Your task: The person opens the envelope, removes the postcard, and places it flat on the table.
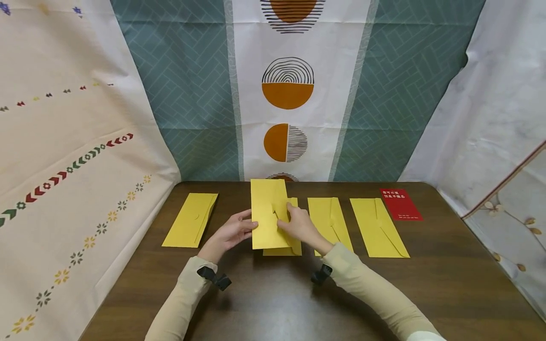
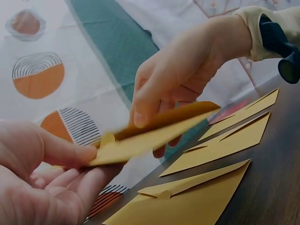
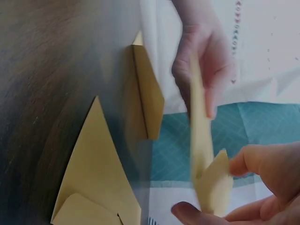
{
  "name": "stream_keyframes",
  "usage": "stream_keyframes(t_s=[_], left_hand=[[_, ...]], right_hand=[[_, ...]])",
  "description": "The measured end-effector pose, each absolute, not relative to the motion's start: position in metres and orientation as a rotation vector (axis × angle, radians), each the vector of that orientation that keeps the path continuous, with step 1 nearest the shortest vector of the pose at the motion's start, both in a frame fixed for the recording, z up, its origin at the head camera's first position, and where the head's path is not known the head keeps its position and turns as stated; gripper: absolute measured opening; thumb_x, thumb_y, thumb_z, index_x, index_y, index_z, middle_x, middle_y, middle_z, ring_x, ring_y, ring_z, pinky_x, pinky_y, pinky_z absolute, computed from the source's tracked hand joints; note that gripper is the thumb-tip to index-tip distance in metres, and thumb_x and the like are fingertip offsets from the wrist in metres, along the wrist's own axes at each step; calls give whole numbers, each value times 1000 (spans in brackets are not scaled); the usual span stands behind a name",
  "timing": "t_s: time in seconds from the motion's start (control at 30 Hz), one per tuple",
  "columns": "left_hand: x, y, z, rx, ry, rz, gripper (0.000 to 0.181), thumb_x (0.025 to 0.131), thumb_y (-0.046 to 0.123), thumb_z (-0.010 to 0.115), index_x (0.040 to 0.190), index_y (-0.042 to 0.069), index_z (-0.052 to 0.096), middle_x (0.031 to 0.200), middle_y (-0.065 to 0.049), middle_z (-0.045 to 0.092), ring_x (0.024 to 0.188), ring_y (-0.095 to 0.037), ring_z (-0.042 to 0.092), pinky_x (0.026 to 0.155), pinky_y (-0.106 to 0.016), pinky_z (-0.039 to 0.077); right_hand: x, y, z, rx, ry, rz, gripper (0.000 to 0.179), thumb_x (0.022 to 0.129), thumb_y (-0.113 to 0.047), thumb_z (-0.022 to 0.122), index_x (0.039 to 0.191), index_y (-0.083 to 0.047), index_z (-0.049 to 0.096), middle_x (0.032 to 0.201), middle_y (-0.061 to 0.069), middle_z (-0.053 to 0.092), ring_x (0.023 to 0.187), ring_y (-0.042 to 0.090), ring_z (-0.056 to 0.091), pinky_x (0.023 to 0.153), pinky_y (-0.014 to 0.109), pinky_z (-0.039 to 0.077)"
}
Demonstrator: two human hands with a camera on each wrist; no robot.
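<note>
A yellow envelope (image 1: 265,208) is raised above the table, with its flap (image 3: 216,183) lifted in the right wrist view. My left hand (image 1: 232,233) grips its left edge between thumb and fingers. On the other side, my right hand (image 1: 303,228) pinches the envelope at the flap edge. The left wrist view shows the envelope (image 2: 159,138) edge-on, slightly gaping. Beneath it, another yellow envelope (image 1: 279,252) lies on the table, mostly hidden.
One yellow envelope (image 1: 190,220) lies at the left of the brown table (image 1: 273,303). Two more, a nearer envelope (image 1: 326,220) and a farther envelope (image 1: 375,229), lie to the right. A red card (image 1: 401,206) with white print lies at the back right. Patterned cloth (image 1: 287,71) hangs behind.
</note>
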State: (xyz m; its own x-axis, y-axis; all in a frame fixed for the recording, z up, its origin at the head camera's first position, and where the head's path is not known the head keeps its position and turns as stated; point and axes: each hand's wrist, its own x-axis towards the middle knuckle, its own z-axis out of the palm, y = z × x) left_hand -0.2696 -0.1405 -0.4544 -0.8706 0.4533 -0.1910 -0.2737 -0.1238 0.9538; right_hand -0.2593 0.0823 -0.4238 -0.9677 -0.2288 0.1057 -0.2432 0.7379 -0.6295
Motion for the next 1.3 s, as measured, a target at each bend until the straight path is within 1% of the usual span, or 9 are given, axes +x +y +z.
stream_keyframes(t_s=[0.07,0.13,0.27,0.53,0.73,0.9,1.1,1.17,1.3], left_hand=[[-270,-139,-456,190,1699,2031,64,97,0,49,153,2,18,112,-1,64,95,-8,64,87,-28,54],[-269,-138,-456,170,1702,2038,65,97,-1,49,153,3,18,112,-1,64,94,-8,63,86,-27,53],[-269,-137,-457,158,1674,2070,64,97,-2,48,153,4,19,111,-1,65,95,-8,64,86,-27,54],[-270,-135,-461,160,1557,2125,62,98,-3,46,153,4,19,113,-1,65,98,-10,66,85,-27,55],[-271,-130,-463,177,1499,2135,62,98,-4,44,154,6,19,119,-3,62,103,-11,65,88,-29,55],[-271,-126,-463,151,1467,2142,63,98,-5,44,154,8,19,124,-7,59,104,-13,65,90,-30,54],[-271,-124,-461,125,1408,2146,64,98,-5,45,154,8,18,127,-9,58,106,-14,65,91,-32,54],[-270,-124,-461,137,1376,2147,65,98,-5,44,155,8,15,124,-7,59,105,-14,64,90,-31,54],[-269,-123,-460,153,1306,2154,66,98,-6,42,155,7,11,119,-4,62,104,-14,65,87,-30,55]], right_hand=[[-260,87,-423,409,-2896,1159,54,89,-18,61,134,9,49,113,25,65,80,26,64,57,26,42],[-261,93,-423,401,-2890,1298,53,92,-16,57,138,6,47,115,24,65,86,27,67,56,24,44],[-261,106,-421,328,-2845,1561,58,95,-15,52,148,1,34,134,24,56,111,32,63,73,31,57],[-262,132,-424,294,-2778,1680,59,95,-13,51,150,-5,32,133,24,57,110,33,64,83,44,56],[-259,146,-424,349,-2716,1463,61,89,-5,59,147,-7,39,130,24,58,110,35,63,83,42,56],[-257,150,-425,448,-2619,1224,64,84,1,66,143,-5,44,132,24,54,112,38,58,88,49,53],[-251,148,-427,592,-2550,894,47,80,7,69,125,-2,61,137,23,46,126,40,42,98,53,44],[-250,148,-427,658,-2543,813,39,80,10,68,117,-1,66,133,21,51,123,38,47,96,50,47],[-250,148,-430,748,-2554,805,29,82,7,66,110,0,69,114,16,62,100,28,63,82,38,55]])
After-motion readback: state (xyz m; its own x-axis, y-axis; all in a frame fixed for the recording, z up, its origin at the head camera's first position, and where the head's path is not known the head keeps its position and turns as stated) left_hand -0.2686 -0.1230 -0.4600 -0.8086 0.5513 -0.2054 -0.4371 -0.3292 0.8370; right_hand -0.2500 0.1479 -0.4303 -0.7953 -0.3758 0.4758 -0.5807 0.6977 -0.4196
